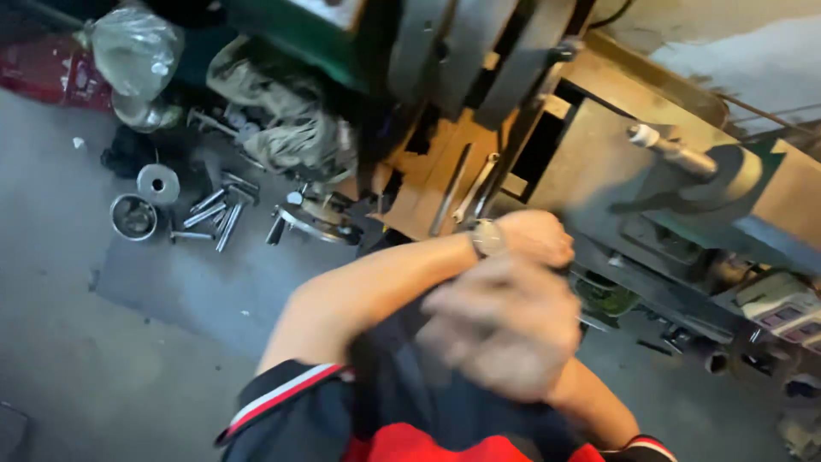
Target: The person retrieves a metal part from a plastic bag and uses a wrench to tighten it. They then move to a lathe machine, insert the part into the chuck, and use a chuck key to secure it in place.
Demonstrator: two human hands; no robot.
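Over the machine bed (pixel 599 162): right hand (pixel 500 329) blurred, left hand (pixel 534 238) (wristwatch (pixel 487 238)) behind it; grips unreadable, no part held yet.

The right hand (pixel 505 329) lies over the left forearm, just below the left hand (pixel 534 237), which has a watch (pixel 487 237) on its wrist. Beyond both hands stands the machine (pixel 599 162), its handle (pixel 671 150) up to the right. Far left of the hands, bolts (pixel 214 214), a cup (pixel 133 216) and a disc (pixel 158 183) lie on the floor (pixel 103 342), with a bag (pixel 135 51) behind them.
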